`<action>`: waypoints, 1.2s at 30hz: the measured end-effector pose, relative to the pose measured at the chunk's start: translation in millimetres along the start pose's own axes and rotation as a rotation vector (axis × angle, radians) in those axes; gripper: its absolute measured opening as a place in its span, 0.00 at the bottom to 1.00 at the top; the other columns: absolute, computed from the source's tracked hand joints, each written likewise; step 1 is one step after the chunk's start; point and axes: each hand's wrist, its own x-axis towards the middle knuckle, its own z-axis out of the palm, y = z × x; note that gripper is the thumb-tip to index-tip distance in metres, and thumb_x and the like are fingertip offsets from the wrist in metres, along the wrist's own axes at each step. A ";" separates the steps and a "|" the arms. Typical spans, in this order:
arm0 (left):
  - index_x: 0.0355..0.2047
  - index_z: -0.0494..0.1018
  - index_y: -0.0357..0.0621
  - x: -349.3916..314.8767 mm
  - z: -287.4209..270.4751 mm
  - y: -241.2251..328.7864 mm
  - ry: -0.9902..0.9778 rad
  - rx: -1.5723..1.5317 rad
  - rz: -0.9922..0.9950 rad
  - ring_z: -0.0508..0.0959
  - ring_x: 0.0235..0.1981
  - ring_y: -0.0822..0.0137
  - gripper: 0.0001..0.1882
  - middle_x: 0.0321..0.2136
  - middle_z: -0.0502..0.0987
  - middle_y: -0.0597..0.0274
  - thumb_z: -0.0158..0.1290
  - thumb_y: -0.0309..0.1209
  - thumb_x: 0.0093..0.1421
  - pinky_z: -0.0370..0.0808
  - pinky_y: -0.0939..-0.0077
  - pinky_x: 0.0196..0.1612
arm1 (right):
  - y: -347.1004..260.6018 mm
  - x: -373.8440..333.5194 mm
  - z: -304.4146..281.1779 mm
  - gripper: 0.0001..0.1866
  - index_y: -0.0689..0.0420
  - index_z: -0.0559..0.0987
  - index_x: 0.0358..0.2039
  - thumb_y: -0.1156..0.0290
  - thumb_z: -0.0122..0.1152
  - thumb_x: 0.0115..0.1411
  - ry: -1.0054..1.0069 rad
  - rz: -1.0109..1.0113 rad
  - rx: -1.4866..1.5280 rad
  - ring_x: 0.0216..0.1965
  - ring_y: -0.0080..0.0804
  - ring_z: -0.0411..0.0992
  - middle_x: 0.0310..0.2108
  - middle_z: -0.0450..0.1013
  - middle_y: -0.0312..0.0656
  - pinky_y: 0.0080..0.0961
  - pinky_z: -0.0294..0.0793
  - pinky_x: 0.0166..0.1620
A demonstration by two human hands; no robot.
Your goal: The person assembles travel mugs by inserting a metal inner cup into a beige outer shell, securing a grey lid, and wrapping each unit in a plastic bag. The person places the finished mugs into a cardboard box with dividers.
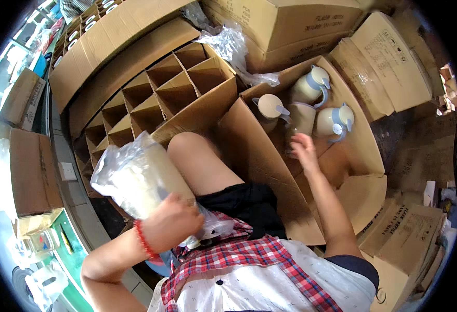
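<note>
On my lap, at my left thigh, lies a cream cylindrical jug (155, 174) wrapped in a clear plastic bag (119, 169). My left hand (176, 221), with a red bead bracelet at the wrist, is closed on the bag's near end; its fingertips are partly hidden. My right hand (304, 151) reaches into an open cardboard box (254, 156), fingers apart and holding nothing I can see. Just beyond it stand several cream jugs with light blue handles, among them a left one (270, 106), a far one (311, 86) and a right one (335, 122).
A carton with cardboard dividers (174, 86) stands at the far left of my knee. Crumpled clear plastic (233, 49) hangs over its edge. More cartons (291, 26) crowd the back, and another carton (405, 239) sits at the right. A green-topped table (69, 244) is at the left.
</note>
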 end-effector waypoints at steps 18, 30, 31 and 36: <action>0.28 0.73 0.45 -426.4 58.8 126.5 2.598 -0.546 -1.681 0.61 0.13 0.80 0.07 0.14 0.63 0.74 0.57 0.31 0.61 0.65 0.82 0.19 | 178.9 184.3 -71.3 0.26 0.59 0.71 0.55 0.72 0.61 0.54 0.243 0.050 -0.771 0.55 0.43 0.68 0.55 0.69 0.49 0.36 0.67 0.57; 0.43 0.73 0.43 -636.9 198.0 161.2 2.625 0.173 -1.895 0.71 0.21 0.76 0.16 0.25 0.74 0.70 0.63 0.33 0.57 0.72 0.82 0.29 | 50.8 68.4 20.5 0.25 0.56 0.73 0.53 0.74 0.61 0.52 0.022 -0.145 -0.740 0.55 0.44 0.68 0.55 0.69 0.48 0.37 0.68 0.56; 0.42 0.72 0.42 -641.7 208.4 157.8 2.656 0.221 -1.855 0.72 0.22 0.72 0.18 0.26 0.73 0.66 0.64 0.34 0.55 0.75 0.79 0.32 | 40.7 54.7 21.8 0.25 0.56 0.73 0.53 0.74 0.62 0.52 0.009 -0.157 -0.737 0.55 0.44 0.68 0.55 0.69 0.48 0.37 0.68 0.56; 0.33 0.75 0.43 -724.8 335.4 187.5 2.314 -0.155 -2.198 0.73 0.25 0.71 0.16 0.26 0.74 0.64 0.60 0.44 0.58 0.72 0.76 0.29 | -9.3 -9.6 34.6 0.25 0.55 0.74 0.52 0.75 0.62 0.51 -0.105 -0.206 -0.691 0.55 0.45 0.68 0.56 0.69 0.48 0.37 0.68 0.56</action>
